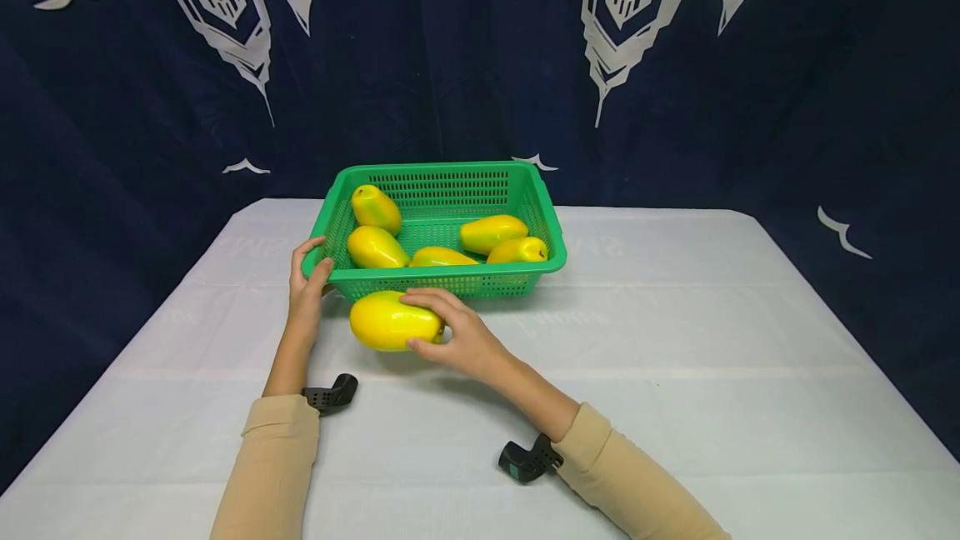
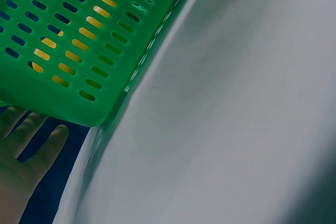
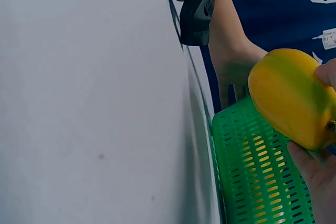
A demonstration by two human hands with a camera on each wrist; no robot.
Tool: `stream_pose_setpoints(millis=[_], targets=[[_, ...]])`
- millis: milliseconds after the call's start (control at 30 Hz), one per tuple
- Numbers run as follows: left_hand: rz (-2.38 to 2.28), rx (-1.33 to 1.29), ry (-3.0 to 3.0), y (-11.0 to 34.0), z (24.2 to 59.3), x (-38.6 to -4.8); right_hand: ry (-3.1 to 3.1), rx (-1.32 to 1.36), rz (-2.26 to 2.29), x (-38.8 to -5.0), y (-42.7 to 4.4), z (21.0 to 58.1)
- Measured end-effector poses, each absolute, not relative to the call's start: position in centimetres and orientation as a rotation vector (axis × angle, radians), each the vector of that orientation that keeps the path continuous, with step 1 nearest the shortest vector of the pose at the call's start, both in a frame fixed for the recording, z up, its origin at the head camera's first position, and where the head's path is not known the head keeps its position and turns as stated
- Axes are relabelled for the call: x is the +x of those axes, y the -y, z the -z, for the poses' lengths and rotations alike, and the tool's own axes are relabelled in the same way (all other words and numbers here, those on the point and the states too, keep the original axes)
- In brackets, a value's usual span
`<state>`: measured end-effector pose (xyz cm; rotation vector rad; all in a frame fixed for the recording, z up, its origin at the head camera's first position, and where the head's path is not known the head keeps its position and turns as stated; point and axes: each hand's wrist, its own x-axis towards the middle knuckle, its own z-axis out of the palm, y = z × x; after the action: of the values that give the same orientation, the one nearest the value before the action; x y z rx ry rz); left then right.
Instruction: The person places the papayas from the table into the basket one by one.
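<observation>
A green plastic basket (image 1: 442,275) with slotted walls stands on the white-covered table. Inside it lie several yellow papayas (image 1: 491,233), some partly hidden by its front wall. My left hand (image 1: 306,282) holds the basket's left rim at the front corner; in the left wrist view, fingers (image 2: 50,148) show beside the basket wall (image 2: 58,98). My right hand (image 1: 468,340) grips one more papaya (image 1: 386,322) by its narrower end, in front of the basket and seemingly just above the table. In the right wrist view this papaya (image 3: 286,95) shows a green streak and a dark stem end.
The white cloth (image 1: 675,373) covers the table around the basket. Behind it hangs a dark blue curtain (image 1: 465,65) with white prints. A black wrist device (image 1: 330,395) sits by the left cuff, another black device (image 1: 528,458) by the right.
</observation>
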<state>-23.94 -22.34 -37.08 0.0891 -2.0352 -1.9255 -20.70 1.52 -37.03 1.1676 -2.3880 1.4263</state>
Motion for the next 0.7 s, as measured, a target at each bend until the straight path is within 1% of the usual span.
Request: stream_pose_setpoints(millis=[200, 700], targets=[[1.908, 0.08, 2.052, 21.9, 36.3, -23.1, 2.361, 1.19, -1.422, -20.8, -1.7, 36.6], [1.882, 0.076, 2.075, 21.8, 36.2, -23.0, 2.355, 1.159, -1.413, -20.9, -2.2, 35.7]])
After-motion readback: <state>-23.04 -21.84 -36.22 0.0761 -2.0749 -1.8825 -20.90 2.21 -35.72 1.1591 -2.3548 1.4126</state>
